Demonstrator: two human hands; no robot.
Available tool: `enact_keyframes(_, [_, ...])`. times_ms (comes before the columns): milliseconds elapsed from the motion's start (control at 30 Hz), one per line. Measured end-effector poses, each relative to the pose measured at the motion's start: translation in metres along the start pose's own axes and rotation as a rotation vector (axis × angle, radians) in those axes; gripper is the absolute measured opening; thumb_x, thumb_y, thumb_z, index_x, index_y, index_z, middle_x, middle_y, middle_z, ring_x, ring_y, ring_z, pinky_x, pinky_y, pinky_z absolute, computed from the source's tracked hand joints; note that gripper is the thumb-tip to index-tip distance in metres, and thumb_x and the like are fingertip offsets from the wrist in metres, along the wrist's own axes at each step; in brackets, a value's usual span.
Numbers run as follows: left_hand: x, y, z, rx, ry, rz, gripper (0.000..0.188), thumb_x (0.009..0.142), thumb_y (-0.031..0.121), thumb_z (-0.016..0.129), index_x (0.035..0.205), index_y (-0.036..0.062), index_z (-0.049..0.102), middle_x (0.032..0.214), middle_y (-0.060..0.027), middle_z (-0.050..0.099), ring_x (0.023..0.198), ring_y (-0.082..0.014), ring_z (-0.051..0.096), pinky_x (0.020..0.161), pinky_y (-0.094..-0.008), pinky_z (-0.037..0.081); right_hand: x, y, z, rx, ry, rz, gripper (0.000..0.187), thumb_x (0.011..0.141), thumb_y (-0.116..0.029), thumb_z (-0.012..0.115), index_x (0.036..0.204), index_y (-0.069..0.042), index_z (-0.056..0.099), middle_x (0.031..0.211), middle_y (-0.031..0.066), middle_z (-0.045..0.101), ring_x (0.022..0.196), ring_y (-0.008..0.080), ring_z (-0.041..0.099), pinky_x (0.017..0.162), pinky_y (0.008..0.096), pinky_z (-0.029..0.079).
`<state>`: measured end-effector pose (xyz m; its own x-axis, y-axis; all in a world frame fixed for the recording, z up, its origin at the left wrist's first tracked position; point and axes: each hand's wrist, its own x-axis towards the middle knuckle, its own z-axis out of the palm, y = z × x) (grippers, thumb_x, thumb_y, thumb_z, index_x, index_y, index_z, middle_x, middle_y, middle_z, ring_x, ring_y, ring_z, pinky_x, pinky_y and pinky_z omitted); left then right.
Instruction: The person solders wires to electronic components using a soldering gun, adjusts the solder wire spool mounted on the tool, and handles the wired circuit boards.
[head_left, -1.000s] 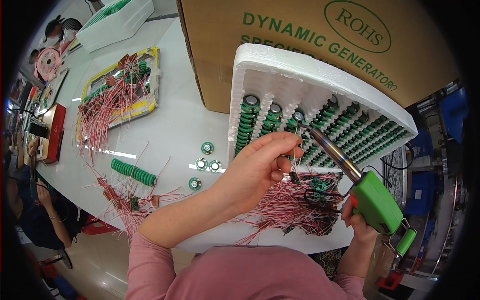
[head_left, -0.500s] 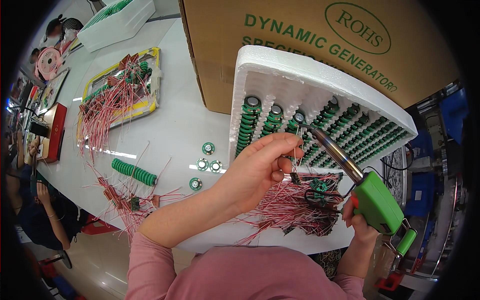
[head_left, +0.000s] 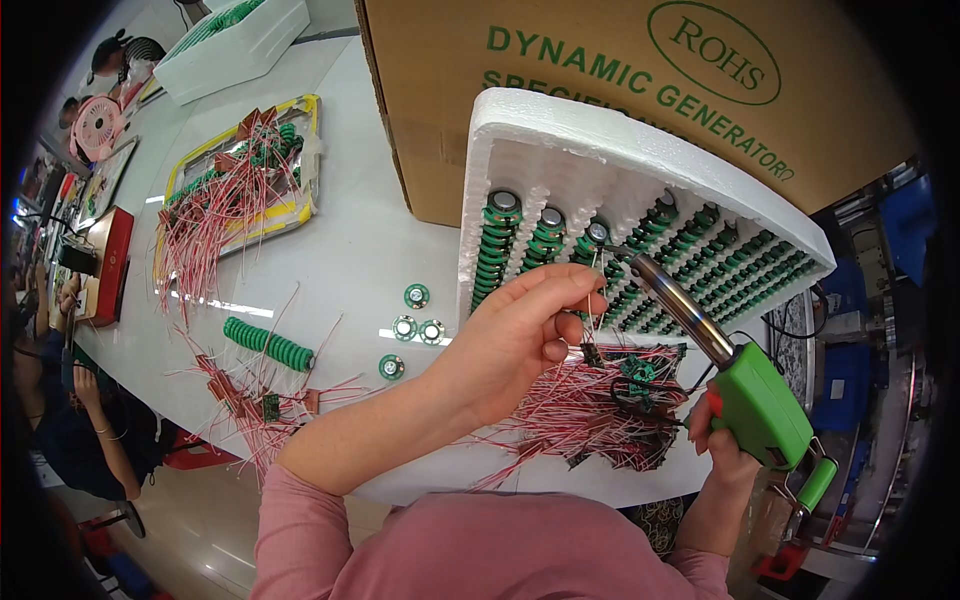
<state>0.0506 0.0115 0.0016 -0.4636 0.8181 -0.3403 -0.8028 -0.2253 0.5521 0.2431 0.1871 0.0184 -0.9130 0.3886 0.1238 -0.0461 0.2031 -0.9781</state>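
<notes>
My left hand (head_left: 525,325) is closed in a pinch on thin wires (head_left: 591,310), from which a small dark circuit board (head_left: 592,354) hangs. The wire ends reach up to a small round green-rimmed speaker (head_left: 597,234) at the top of a row in a white foam tray (head_left: 640,140). My right hand (head_left: 730,455) grips a green soldering gun (head_left: 766,405) with a long metal barrel. Its thin tip points left, close beside that speaker; whether it touches is too small to tell. Under the left hand lies a heap of red and white wires (head_left: 560,410) with small boards.
Behind the tilted tray stands a large cardboard box (head_left: 430,150). Loose speakers (head_left: 404,329), a green stack of speakers (head_left: 268,344) and more wired boards (head_left: 240,400) lie left. Farther off are a yellow-edged tray (head_left: 312,150) and a foam box (head_left: 240,65). Another person's arm (head_left: 105,430) shows far left.
The soldering gun has shifted slightly right and its tip has drawn back a little from the wire ends. My left hand has stayed nearly in place, still pinching the wires.
</notes>
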Motion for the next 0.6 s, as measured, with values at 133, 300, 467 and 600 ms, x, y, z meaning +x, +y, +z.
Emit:
enact_keyframes(133, [0.000,0.000,-0.001,-0.002,-0.004,-0.001,0.012,0.085,0.022,0.053,0.091,0.0120,0.053,0.083,0.0035,0.053,0.062,-0.0020,0.042,0.052,-0.0168,0.030,0.004,0.001,0.006,-0.113,0.021,-0.094,0.063,0.073,-0.046,0.065,0.108,0.004,0.047,0.055,0.0069,0.050,0.037,0.0076,0.038,0.035,0.0187,0.028])
enact_keyframes(300, [-0.002,0.001,-0.001,-0.016,0.003,-0.013,0.012,0.085,0.022,0.053,0.092,0.0120,0.053,0.083,0.0036,0.053,0.063,-0.0020,0.042,0.052,-0.0166,0.031,0.005,0.000,0.006,-0.119,0.004,-0.114,0.062,0.074,-0.045,0.064,0.109,0.003,0.047,0.055,0.0067,0.049,0.037,0.0076,0.038,0.035,0.0189,0.028])
enact_keyframes(467, [-0.001,0.000,0.001,-0.011,0.006,-0.025,0.013,0.085,0.023,0.053,0.093,0.0119,0.053,0.083,0.0038,0.053,0.063,-0.0023,0.042,0.051,-0.0165,0.031,-0.002,0.000,-0.001,-0.045,0.015,-0.070,0.060,0.072,-0.039,0.068,0.108,0.004,0.047,0.058,0.0073,0.051,0.044,0.0092,0.042,0.040,0.0206,0.032])
enact_keyframes(600, [-0.002,0.000,0.006,-0.015,0.033,-0.021,0.014,0.084,0.023,0.055,0.093,0.0123,0.053,0.085,0.0037,0.054,0.064,-0.0025,0.042,0.051,-0.0165,0.031,-0.009,-0.001,-0.004,0.049,0.047,-0.031,0.061,0.069,-0.034,0.072,0.107,0.005,0.044,0.061,0.0081,0.053,0.050,0.0108,0.047,0.045,0.0219,0.035])
